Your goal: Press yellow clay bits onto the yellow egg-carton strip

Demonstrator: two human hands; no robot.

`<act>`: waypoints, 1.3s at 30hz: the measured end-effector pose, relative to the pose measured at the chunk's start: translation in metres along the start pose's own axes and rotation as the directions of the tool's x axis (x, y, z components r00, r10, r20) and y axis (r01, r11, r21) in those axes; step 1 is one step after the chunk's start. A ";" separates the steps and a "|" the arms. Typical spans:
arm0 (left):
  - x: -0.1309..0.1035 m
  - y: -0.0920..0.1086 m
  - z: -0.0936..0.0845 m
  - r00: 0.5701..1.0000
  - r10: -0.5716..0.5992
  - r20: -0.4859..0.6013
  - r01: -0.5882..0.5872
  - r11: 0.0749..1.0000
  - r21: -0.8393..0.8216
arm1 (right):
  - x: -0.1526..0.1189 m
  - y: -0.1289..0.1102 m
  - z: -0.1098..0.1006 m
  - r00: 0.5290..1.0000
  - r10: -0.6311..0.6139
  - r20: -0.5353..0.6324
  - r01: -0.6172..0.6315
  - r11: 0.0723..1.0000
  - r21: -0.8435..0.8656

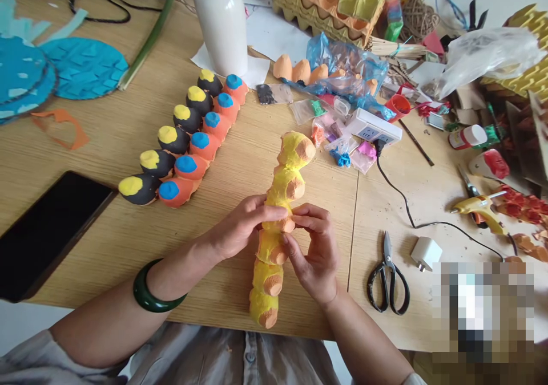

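Observation:
Both hands hold a strip of egg-carton cups [269, 245] covered with yellow clay, its bare orange-brown tips pointing right. My left hand [240, 225] grips the strip's left side near the middle, thumb lying across it. My right hand [317, 248] has its thumb and fingertips pressed to a bare tip on the right side. On the table to the left lie a strip of black cups with yellow tops [173, 140] and, alongside it, a strip of orange cups with blue tops [201, 145].
A phone [55, 231] lies at the left, scissors [387, 279] and a white charger [426, 252] at the right. A white bottle [222, 31] stands behind. Bags of coloured clay [340, 155], a power strip [373, 126], a glue gun [479, 207] and egg trays [295, 8] crowd the back and right.

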State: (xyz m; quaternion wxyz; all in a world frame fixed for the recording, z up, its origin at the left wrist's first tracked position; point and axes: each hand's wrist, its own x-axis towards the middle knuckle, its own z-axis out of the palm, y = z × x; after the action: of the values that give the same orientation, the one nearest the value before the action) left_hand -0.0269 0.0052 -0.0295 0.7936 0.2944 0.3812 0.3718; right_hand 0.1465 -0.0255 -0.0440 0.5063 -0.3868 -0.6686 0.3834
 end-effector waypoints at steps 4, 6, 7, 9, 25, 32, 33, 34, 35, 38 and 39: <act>0.002 -0.002 0.005 0.996 0.002 -0.092 -0.003 1.000 -0.010 | 0.001 -0.001 0.003 0.998 -0.063 0.015 0.063 0.996 -0.069; 0.003 -0.004 0.007 0.989 -0.027 -0.145 0.020 0.999 -0.046 | 0.001 -0.001 0.005 0.997 -0.066 0.032 0.069 0.994 -0.081; 0.003 -0.004 0.008 0.985 -0.046 -0.164 0.035 0.997 -0.070 | 0.001 0.000 0.006 0.998 -0.058 0.040 0.061 0.995 -0.075; 0.004 -0.005 0.008 0.983 -0.080 -0.166 0.059 0.990 -0.128 | 0.001 0.001 0.007 0.999 -0.029 0.045 0.031 0.998 -0.048; 0.001 -0.001 -0.001 0.986 -0.001 0.165 0.025 0.990 -0.138 | 0.001 0.006 0.002 0.993 0.059 -0.103 -0.050 0.995 0.086; 0.005 -0.002 -0.002 0.982 0.038 0.184 -0.002 0.981 -0.194 | 0.004 0.007 -0.001 0.991 0.092 -0.094 -0.080 0.989 0.127; 0.005 -0.003 -0.002 0.988 0.027 0.153 0.004 0.980 -0.197 | 0.004 0.007 -0.001 0.993 0.085 -0.086 -0.075 0.991 0.112; 0.005 -0.004 -0.002 0.994 0.014 0.108 0.007 0.983 -0.186 | 0.004 0.007 0.000 0.994 0.075 -0.078 -0.068 0.993 0.092; 0.005 -0.005 -0.001 0.998 0.004 0.056 0.005 0.987 -0.163 | 0.004 0.007 0.000 0.996 0.065 -0.069 -0.060 0.996 0.071; 0.006 -0.006 -0.001 0.999 -0.009 -0.045 0.005 0.997 -0.077 | 0.004 0.007 0.001 0.998 0.039 -0.055 -0.038 0.999 0.031; 0.006 -0.006 -0.001 0.999 -0.011 -0.053 0.007 0.998 -0.067 | 0.004 0.007 0.001 0.998 0.036 -0.055 -0.035 0.999 0.023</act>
State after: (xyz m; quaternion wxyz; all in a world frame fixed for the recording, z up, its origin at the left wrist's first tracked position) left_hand -0.0227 0.0065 -0.0367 0.7941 0.2560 0.3911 0.3885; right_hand 0.1453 -0.0188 -0.0489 0.5220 -0.4034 -0.6431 0.3888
